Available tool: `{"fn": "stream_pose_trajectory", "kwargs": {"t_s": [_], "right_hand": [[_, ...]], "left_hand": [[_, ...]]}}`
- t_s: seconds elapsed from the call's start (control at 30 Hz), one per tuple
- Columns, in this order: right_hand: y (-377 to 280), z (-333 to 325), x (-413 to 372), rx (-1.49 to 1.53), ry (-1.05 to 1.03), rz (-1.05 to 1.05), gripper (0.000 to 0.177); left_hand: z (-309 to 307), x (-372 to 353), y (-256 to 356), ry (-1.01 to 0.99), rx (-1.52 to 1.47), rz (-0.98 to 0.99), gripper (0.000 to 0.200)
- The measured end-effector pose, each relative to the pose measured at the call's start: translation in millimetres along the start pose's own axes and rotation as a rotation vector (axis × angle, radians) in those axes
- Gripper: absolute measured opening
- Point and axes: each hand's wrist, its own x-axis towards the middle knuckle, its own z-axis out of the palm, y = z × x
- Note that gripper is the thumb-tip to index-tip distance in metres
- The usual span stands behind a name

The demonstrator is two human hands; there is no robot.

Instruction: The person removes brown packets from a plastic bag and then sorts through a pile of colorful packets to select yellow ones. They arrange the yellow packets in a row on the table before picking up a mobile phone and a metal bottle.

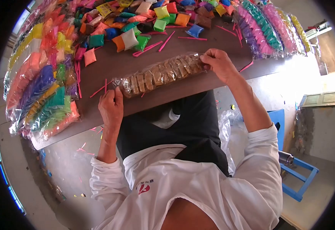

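Observation:
A long clear plastic bag of brown packets [158, 76] lies along the front of the brown table [209, 43], its packets lined up in a row. At the bag's left end, my left hand [112, 106] is closed, with thumb and fingers pinching the plastic. My right hand [217, 64] grips the opposite end between thumb and fingers. Thin pink plastic strips [98, 90] lie near my left hand, and another pink strip [246, 66] lies by my right wrist.
Loose colored packets [129, 39] are heaped across the far side. Filled long bags [41, 88] are stacked at the left edge, with more filled bags [269, 28] at the far right. On the floor at right stands a blue stool [299, 178].

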Motion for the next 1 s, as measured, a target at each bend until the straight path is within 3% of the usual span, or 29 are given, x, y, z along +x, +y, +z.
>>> {"fn": "stream_pose_trajectory", "kwargs": {"t_s": [0.3,0.5,0.6,0.7,0.8,0.9,1.0], "right_hand": [[20.4,12.3,-1.4,-0.599,0.233,-0.339,0.021],[8.8,17.6,-8.3,-0.496,0.298,-0.289,0.02],[5.0,28.8,-22.5,-0.636,0.415,-0.527,0.022],[5.3,28.0,-25.2,-0.88,0.557,-0.942,0.028],[-8.7,35.2,-38.0,-0.896,0.387,-1.103,0.03],[-18.5,49.4,-48.0,-0.941,0.172,-1.076,0.033],[3.3,48.5,-41.5,-0.956,0.129,-1.064,0.037]], "left_hand": [[2.1,-0.2,-0.9,-0.088,0.043,-0.043,0.033],[3.1,1.5,-0.1,-0.003,0.023,0.033,0.032],[1.0,-0.8,2.8,-0.016,0.019,0.011,0.031],[-1.2,-0.2,5.7,-0.042,-0.001,-0.041,0.032],[1.2,0.2,2.7,-0.028,0.022,-0.015,0.034],[0.3,0.5,3.5,-0.037,0.024,-0.019,0.034],[0.8,0.2,4.6,-0.019,0.013,-0.012,0.033]]}}
